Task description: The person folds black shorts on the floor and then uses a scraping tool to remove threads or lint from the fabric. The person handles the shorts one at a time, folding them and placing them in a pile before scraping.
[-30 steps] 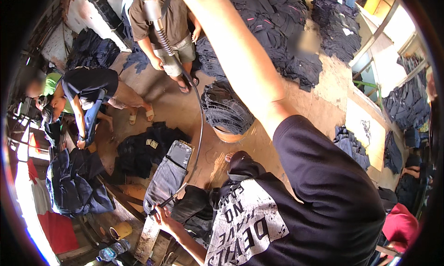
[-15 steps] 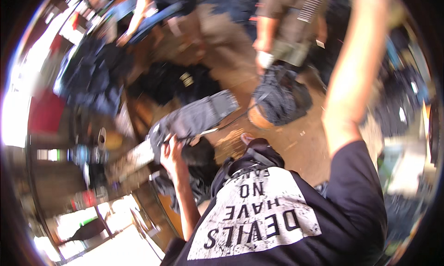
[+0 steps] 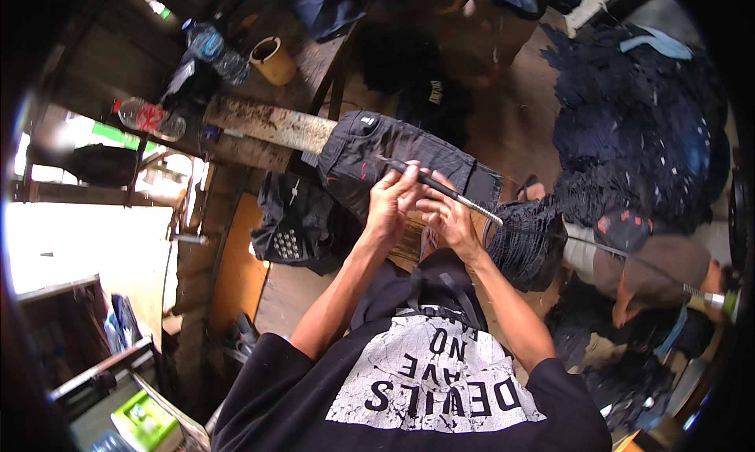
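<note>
My left hand (image 3: 387,207) pinches the front end of a slim black rotary-tool handpiece (image 3: 439,188). My right hand (image 3: 450,220) has its fingers curled around the middle of the handpiece, close beside the left. A ribbed metal sleeve and a thin black cable (image 3: 613,250) trail from its back end toward the right. Just beyond my hands, dark grey shorts (image 3: 425,144) are pulled over a worn wooden board (image 3: 271,124). Small red marks show on the shorts near the waistband. The tool's tip lies over the cloth; contact I cannot tell.
Plastic bottles (image 3: 214,49) and a tan cup (image 3: 272,61) stand at the far left. Dark clothes (image 3: 295,228) hang below the board. A large pile of dark garments (image 3: 629,122) fills the right. A person in a cap (image 3: 624,230) sits there, near the cable.
My right arm has come down from its raised position at upper right. My left hand has left the shorts, and both hands now hold the handpiece. The view has turned.
</note>
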Demonstrator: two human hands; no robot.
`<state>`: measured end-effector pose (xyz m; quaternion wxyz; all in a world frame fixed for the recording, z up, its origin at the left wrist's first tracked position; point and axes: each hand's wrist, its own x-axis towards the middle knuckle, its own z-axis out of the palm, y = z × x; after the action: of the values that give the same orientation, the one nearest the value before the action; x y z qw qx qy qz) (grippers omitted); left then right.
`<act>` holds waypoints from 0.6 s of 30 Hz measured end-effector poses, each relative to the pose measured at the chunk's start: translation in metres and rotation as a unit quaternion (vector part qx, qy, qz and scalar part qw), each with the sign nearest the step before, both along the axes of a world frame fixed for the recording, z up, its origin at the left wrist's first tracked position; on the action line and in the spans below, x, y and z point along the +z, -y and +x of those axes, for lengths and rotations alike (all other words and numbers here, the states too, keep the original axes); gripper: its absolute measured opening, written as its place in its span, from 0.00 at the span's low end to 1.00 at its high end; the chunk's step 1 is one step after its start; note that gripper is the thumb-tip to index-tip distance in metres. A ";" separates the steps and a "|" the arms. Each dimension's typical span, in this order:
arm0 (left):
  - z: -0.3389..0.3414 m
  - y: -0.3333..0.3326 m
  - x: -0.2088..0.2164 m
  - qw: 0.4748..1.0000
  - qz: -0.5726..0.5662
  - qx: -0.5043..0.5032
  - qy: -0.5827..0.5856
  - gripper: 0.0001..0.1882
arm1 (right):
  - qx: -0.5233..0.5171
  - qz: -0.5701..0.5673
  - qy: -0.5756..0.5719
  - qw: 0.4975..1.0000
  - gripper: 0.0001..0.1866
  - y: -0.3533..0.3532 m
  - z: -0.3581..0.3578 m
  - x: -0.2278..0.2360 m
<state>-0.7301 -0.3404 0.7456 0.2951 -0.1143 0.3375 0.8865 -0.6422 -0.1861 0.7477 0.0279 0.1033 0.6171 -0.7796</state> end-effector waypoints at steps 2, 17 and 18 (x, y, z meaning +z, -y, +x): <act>0.009 -0.013 0.001 0.999 -0.001 -0.038 0.016 0.16 | -0.015 -0.043 -0.120 0.992 0.51 -0.010 -0.023 -0.016; -0.035 -0.040 -0.038 0.887 -0.415 -0.085 -0.184 0.17 | 0.020 -0.011 -0.153 0.988 0.34 -0.114 -0.105 -0.063; -0.040 -0.032 -0.043 0.787 -0.534 -0.036 -0.306 0.17 | 0.012 -0.036 -0.175 0.984 0.34 -0.120 -0.109 -0.068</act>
<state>-0.7705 -0.3088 0.7026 0.1000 0.0361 0.8334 0.5424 -0.7507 -0.0656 0.6801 -0.0671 -0.0434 0.5849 -0.8072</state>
